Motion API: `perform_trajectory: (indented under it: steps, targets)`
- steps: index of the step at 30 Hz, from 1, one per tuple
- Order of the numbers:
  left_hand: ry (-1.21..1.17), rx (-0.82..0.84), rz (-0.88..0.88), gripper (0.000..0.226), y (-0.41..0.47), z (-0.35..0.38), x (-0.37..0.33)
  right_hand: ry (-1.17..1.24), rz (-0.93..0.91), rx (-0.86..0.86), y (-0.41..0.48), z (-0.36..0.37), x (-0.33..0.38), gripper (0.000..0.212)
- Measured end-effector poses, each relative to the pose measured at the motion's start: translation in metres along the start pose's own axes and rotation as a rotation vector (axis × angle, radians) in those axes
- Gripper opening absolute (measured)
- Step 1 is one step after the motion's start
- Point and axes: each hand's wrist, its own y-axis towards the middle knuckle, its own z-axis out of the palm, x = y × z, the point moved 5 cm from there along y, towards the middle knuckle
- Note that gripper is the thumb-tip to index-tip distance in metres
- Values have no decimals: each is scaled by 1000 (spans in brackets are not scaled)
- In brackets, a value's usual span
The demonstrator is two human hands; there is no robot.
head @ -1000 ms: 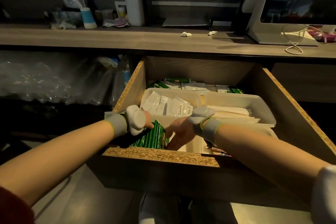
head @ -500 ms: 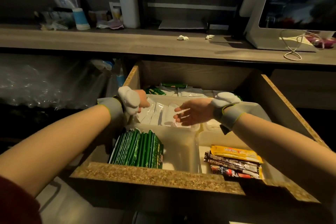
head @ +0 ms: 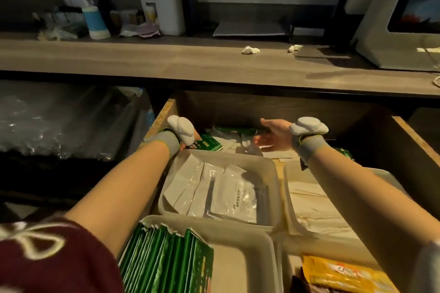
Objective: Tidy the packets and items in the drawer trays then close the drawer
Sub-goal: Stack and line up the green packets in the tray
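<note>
The wooden drawer (head: 164, 112) stands pulled out. A white tray (head: 273, 173) in the middle holds white sachets (head: 233, 195). The near tray (head: 245, 266) holds a row of upright green packets (head: 166, 261). In the right tray (head: 289, 188) lie pale paper-wrapped items (head: 314, 209), with a yellow packet (head: 340, 276) nearer me. Loose packets (head: 238, 143) lie at the drawer's back. My left hand (head: 190, 140) rests against a loose green packet (head: 209, 144) there, its fingers hidden by the wrist device. My right hand (head: 273, 135) hovers over the back packets, palm facing left, fingers spread.
A wooden counter (head: 190, 59) runs above the drawer, with a white bottle (head: 169, 0), a blue cup (head: 96, 21), crumpled tissues (head: 250, 50) and a white monitor stand (head: 381, 31). Clear plastic bags (head: 59, 121) fill the shelf to the left.
Both hands left the green packets in the near tray and moved over the sachet tray to the back of the drawer. My view has moved closer and further into the drawer.
</note>
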Motion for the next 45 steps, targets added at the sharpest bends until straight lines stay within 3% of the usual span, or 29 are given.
perform_trajectory:
  steps: [4, 8, 12, 16, 20, 23, 25, 27, 29, 32, 34, 35, 37, 40, 45]
  targets:
    - [-27, 12, -12, 55, 13, 7, -5, 8, 39, 39, 30, 9, -8, 59]
    - [-76, 93, -13, 54, 19, 14, -11, 48, 41, 74, 45, 17, -13, 50]
    - [-59, -69, -17, 63, 26, 13, -12, 96, 37, 128, 40, 14, -15, 39]
    - [-179, -209, 11, 73, 18, 2, -13, 121, -20, 16, 30, 9, -14, 16]
    - [-342, -381, 64, 57, -13, -18, -16, 128, -131, -35, 4, 4, -2, 17]
    - [-405, -396, 148, 19, -35, -38, -24, 88, -160, -4, -18, 8, 4, 24]
    - [-441, -387, 179, 24, -56, -47, -26, 52, -187, 41, -40, 15, 4, 23]
    - [-492, -387, 222, 8, -78, -52, -27, 31, -229, 110, -63, 24, 5, 18]
    - [-588, -354, 235, 32, -97, -51, -26, 39, -262, 134, -88, 30, 2, 9]
    - [-674, -225, 278, 44, -127, -42, -28, 47, -268, 148, -111, 31, -7, 43]
    - [-749, -173, 266, 44, -147, -32, -24, 11, -232, 176, -124, 34, -19, 54]
    - [-789, -120, 252, 44, -153, -24, -22, -3, -211, 189, -132, 36, -26, 48]
    - [-866, 18, 204, 39, -168, -7, -19, -43, -182, 193, -144, 40, -39, 11]
    - [-995, 158, 174, 21, -193, 16, -17, -36, -161, 146, -155, 41, -59, 20]
    - [-1050, 229, 195, 29, -223, 43, -15, 32, -83, 129, -175, 50, -86, 22]
